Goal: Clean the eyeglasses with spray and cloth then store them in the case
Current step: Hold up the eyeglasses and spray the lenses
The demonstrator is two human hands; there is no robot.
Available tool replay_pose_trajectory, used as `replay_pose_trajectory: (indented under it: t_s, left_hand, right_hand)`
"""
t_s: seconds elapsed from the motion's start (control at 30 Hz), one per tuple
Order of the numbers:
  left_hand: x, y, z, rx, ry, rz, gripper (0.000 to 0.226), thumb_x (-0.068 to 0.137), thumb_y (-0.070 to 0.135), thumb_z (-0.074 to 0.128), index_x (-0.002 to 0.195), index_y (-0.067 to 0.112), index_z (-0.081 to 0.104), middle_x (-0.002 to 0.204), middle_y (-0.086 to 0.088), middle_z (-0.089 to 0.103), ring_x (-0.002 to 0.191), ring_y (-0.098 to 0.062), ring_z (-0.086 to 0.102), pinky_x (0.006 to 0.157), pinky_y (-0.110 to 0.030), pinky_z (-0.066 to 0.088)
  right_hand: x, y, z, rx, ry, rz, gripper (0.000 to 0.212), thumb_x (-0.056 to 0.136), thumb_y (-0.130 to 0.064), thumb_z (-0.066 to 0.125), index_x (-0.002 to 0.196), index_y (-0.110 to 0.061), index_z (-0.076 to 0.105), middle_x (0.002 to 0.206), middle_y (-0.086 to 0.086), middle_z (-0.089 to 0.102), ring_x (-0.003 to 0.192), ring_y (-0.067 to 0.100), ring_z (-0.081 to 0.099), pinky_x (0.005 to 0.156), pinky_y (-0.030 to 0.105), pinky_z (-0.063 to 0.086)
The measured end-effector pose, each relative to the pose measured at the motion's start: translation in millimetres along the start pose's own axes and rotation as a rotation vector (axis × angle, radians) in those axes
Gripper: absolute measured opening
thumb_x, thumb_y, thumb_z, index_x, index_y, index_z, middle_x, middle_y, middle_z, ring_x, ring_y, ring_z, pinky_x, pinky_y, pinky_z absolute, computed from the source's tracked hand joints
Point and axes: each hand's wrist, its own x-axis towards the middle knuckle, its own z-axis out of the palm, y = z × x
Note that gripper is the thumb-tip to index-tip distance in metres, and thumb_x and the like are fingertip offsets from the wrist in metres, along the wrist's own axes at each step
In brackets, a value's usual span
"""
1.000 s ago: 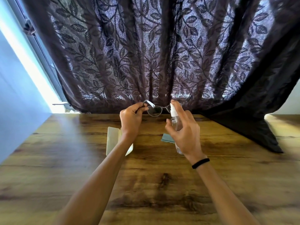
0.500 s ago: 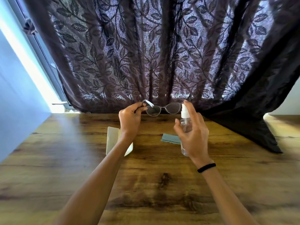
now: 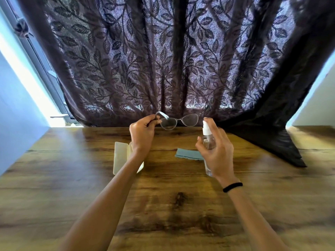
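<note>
My left hand [image 3: 142, 135] pinches the left end of the clear-framed eyeglasses [image 3: 178, 120], holding them up above the far part of the wooden table [image 3: 172, 205]. To their right, my right hand [image 3: 218, 153] grips a small clear spray bottle [image 3: 208, 142] with a white nozzle, forefinger resting on top. A blue-grey cleaning cloth [image 3: 189, 154] lies flat on the table between the hands. The cream glasses case [image 3: 121, 157] lies open under my left wrist, partly hidden by the forearm.
A dark leaf-patterned curtain [image 3: 172, 60] hangs behind the table, and its right end drapes onto the tabletop [image 3: 272, 142]. A bright window frame [image 3: 41, 73] and pale wall stand at the left.
My right hand with the spray bottle has moved rightward, away from the front of the lenses, uncovering the right lens. The left hand and glasses have stayed nearly still.
</note>
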Motion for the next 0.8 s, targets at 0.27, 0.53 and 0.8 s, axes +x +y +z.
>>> replay_pose_trajectory:
  t_s: [0.27, 0.53, 0.8]
  left_hand:
    - [0, -2, -3, 0.0, 0.003, 0.012, 0.015, 0.078, -0.003, 0.068, 0.092, 0.002, 0.072, 0.079, 0.012, 0.067, 0.071, 0.017, 0.06, 0.065, -0.003, 0.047]
    - [-5, -1, 0, -0.013, 0.0, -0.016, 0.014, 0.078, -0.002, 0.069, 0.091, 0.002, 0.072, 0.075, 0.009, 0.066, 0.071, 0.001, 0.064, 0.059, -0.001, 0.043]
    - [-9, 4, 3, -0.026, -0.006, -0.053, 0.017, 0.079, -0.003, 0.068, 0.095, 0.002, 0.072, 0.082, 0.009, 0.068, 0.074, 0.011, 0.063, 0.07, -0.008, 0.049]
  right_hand:
    - [-11, 11, -6, 0.062, 0.156, 0.002, 0.061, 0.084, -0.01, 0.064, 0.137, -0.007, 0.035, 0.106, -0.002, 0.048, 0.067, 0.02, 0.054, 0.053, 0.031, 0.053]
    - [-56, 46, -28, 0.013, 0.092, 0.145, 0.063, 0.087, -0.021, 0.053, 0.139, -0.033, 0.018, 0.125, -0.002, 0.037, 0.084, 0.009, 0.05, 0.065, 0.03, 0.054]
    - [-77, 61, -34, -0.048, 0.036, 0.236, 0.069, 0.087, -0.024, 0.055, 0.141, -0.032, 0.012, 0.121, 0.014, 0.042, 0.089, 0.019, 0.051, 0.074, 0.037, 0.052]
